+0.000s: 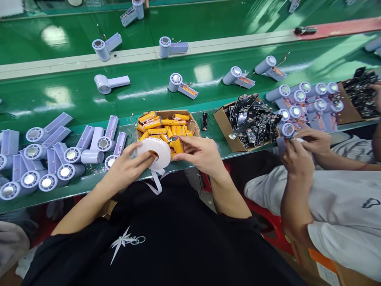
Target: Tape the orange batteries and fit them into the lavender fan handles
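so, stubby orange battery tight in right hand, flat white roll tight in left hand

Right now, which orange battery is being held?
The battery gripped in the right hand, at the near edge of the box; the other batteries lie piled inside.

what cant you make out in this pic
Head view: centre of the white roll, partly covered by the left hand.
Head view: floor of the box, under orange batteries.
Head view: print on the lone black board, too small.
Head view: far-right person's hand, cut off by the right edge.
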`<move>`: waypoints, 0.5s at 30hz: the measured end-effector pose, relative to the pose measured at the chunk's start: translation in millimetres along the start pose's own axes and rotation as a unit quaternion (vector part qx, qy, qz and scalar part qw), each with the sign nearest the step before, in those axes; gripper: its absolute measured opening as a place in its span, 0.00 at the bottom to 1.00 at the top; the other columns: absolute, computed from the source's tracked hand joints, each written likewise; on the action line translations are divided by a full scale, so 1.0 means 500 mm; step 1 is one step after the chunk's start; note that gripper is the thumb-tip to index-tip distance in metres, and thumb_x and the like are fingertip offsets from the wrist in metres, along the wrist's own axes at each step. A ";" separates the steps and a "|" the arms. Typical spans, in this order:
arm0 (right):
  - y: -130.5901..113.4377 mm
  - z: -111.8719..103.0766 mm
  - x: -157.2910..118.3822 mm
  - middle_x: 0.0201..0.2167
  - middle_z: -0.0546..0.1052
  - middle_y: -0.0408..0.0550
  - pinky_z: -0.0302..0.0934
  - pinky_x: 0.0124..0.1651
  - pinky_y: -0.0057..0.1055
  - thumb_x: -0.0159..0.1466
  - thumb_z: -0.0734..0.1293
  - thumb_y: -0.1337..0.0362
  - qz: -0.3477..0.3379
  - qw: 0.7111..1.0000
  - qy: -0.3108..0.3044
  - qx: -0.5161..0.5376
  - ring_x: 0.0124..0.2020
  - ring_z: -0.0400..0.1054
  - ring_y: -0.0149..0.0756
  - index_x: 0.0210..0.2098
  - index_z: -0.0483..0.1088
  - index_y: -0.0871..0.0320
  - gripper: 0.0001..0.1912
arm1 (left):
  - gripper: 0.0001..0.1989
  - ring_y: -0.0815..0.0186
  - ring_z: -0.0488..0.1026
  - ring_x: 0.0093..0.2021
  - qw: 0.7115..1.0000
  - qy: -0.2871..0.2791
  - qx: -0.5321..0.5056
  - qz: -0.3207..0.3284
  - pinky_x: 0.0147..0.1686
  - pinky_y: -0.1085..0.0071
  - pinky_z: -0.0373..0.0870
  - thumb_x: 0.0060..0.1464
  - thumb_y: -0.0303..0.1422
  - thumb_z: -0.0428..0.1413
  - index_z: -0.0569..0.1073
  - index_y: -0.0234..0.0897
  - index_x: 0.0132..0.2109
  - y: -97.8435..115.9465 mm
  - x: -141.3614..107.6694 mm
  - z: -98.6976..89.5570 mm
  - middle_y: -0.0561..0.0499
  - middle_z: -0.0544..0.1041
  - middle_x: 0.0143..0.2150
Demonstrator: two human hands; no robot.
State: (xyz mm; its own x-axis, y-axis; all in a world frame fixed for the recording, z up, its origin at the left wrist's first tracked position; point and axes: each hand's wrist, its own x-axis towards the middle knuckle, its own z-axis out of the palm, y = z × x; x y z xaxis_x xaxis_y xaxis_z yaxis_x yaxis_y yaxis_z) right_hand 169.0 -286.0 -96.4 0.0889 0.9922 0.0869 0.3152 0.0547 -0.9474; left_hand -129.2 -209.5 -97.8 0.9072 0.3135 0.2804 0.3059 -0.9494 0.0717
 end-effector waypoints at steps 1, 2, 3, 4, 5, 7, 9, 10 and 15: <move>-0.001 0.000 0.000 0.39 0.87 0.46 0.83 0.44 0.40 0.55 0.86 0.46 -0.006 1.000 -0.011 -0.015 0.34 0.82 0.41 0.53 0.86 0.52 0.30 | 0.30 0.46 0.69 0.72 1.000 -0.006 0.001 0.010 0.69 0.48 0.76 0.61 0.18 0.62 0.78 0.46 0.66 0.000 0.004 -0.002 0.48 0.83 0.61; 0.000 -0.002 -0.001 0.39 0.88 0.46 0.83 0.45 0.40 0.56 0.86 0.47 -0.005 0.999 -0.026 -0.020 0.34 0.82 0.41 0.53 0.86 0.51 0.29 | 0.30 0.47 0.70 0.72 1.000 -0.014 0.005 0.020 0.69 0.49 0.76 0.62 0.18 0.62 0.78 0.46 0.66 0.000 0.009 -0.005 0.48 0.83 0.60; 0.001 -0.004 -0.001 0.40 0.88 0.46 0.83 0.47 0.40 0.57 0.86 0.48 0.004 0.999 -0.044 -0.015 0.36 0.83 0.42 0.55 0.85 0.51 0.30 | 0.29 0.49 0.70 0.72 0.999 -0.022 0.012 0.032 0.70 0.51 0.76 0.62 0.18 0.61 0.78 0.46 0.66 0.000 0.014 -0.008 0.49 0.83 0.60; 0.003 -0.008 0.000 0.42 0.88 0.46 0.83 0.49 0.41 0.57 0.85 0.49 0.018 0.998 -0.065 -0.003 0.39 0.84 0.44 0.56 0.85 0.51 0.30 | 0.28 0.50 0.71 0.72 0.998 -0.029 0.022 0.044 0.70 0.52 0.76 0.63 0.17 0.60 0.78 0.45 0.65 0.001 0.020 -0.012 0.50 0.83 0.60; 0.005 -0.011 0.000 0.44 0.88 0.46 0.83 0.52 0.43 0.59 0.84 0.50 0.035 0.996 -0.084 0.016 0.41 0.85 0.45 0.57 0.84 0.51 0.30 | 0.27 0.50 0.71 0.71 0.997 -0.034 0.033 0.054 0.70 0.54 0.75 0.64 0.17 0.58 0.79 0.44 0.64 0.001 0.027 -0.018 0.50 0.82 0.59; 0.009 -0.009 0.000 0.45 0.88 0.47 0.83 0.55 0.46 0.60 0.83 0.50 0.066 0.990 -0.101 0.072 0.46 0.86 0.47 0.57 0.83 0.52 0.28 | 0.26 0.52 0.72 0.71 0.996 -0.041 0.046 0.061 0.71 0.55 0.74 0.66 0.16 0.55 0.78 0.43 0.64 0.002 0.040 -0.029 0.50 0.82 0.59; 0.015 0.014 -0.001 0.46 0.88 0.48 0.83 0.56 0.47 0.59 0.83 0.47 0.082 0.985 -0.048 0.142 0.48 0.85 0.49 0.56 0.83 0.54 0.30 | 0.27 0.54 0.75 0.67 0.997 -0.046 0.047 0.048 0.70 0.54 0.74 0.67 0.17 0.53 0.76 0.43 0.67 0.005 0.053 -0.036 0.49 0.82 0.59; 0.020 0.033 -0.004 0.47 0.88 0.50 0.83 0.56 0.48 0.58 0.83 0.45 0.082 0.981 0.011 0.177 0.49 0.85 0.49 0.56 0.82 0.54 0.32 | 0.26 0.54 0.76 0.64 0.997 -0.042 0.048 0.035 0.67 0.53 0.75 0.69 0.18 0.54 0.75 0.43 0.68 0.009 0.059 -0.035 0.49 0.82 0.58; 0.064 0.107 -0.012 0.53 0.86 0.59 0.80 0.59 0.47 0.61 0.77 0.35 0.065 0.926 0.281 0.243 0.55 0.83 0.51 0.59 0.77 0.55 0.38 | 0.21 0.53 0.78 0.48 0.999 0.042 -0.022 -0.013 0.48 0.52 0.79 0.69 0.39 0.64 0.78 0.40 0.65 0.073 0.057 0.013 0.44 0.86 0.49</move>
State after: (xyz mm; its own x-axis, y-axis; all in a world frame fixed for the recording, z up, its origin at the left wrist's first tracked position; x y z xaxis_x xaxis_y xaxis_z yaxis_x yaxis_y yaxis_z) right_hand 127.9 -284.0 -143.9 0.6178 0.7860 -0.0211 -0.1825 0.1172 -0.9762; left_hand -90.3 -235.3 -93.2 0.8715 0.3361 0.3572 0.3135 -0.9418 0.1212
